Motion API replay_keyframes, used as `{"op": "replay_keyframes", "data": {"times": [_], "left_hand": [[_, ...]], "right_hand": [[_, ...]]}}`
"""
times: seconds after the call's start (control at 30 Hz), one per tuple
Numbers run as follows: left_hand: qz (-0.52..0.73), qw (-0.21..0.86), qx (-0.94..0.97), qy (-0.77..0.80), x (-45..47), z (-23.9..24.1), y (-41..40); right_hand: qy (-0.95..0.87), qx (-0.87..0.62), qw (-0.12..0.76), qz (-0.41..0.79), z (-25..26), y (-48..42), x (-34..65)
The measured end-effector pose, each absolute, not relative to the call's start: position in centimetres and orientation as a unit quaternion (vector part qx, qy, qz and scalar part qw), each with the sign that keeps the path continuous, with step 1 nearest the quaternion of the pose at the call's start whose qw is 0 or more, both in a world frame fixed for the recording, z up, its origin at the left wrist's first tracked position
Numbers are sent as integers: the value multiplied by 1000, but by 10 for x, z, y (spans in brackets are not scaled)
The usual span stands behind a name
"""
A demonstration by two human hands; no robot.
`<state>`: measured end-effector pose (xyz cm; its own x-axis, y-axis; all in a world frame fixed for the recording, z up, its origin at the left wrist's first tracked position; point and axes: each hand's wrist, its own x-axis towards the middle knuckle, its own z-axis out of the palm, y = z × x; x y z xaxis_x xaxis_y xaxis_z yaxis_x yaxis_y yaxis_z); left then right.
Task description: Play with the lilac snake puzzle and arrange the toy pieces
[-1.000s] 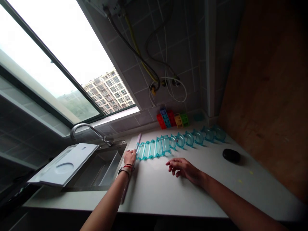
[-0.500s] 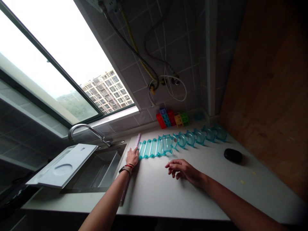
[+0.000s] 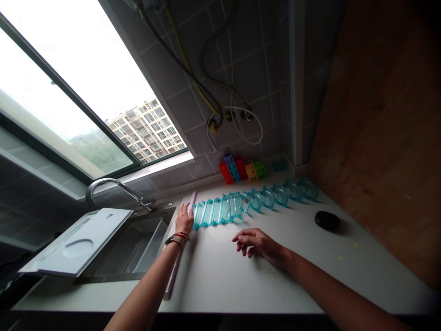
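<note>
a row of teal track pieces crosses the worktop from its back right corner to the sink-side edge, ending against a long pale strip, seemingly as a stop. the left hand lies on the strip, likely steadying it; whether it grips, i cannot tell; the right hand rests loose and empty just before the row.
</note>
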<state>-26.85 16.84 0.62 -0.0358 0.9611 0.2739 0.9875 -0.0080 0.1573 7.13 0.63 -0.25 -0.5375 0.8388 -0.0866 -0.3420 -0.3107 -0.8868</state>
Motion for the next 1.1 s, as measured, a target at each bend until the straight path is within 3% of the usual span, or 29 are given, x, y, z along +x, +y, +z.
{"op": "replay_keyframes", "data": {"times": [0.3,1.1], "left_hand": [[-98,-22,-806,-583,-245,18,220],[-122,-8,-783,-610,-266,-7,252]], "right_hand": [[-431,-282,395,761,0,7,71],[-424,-277,396,766,-4,14,72]]}}
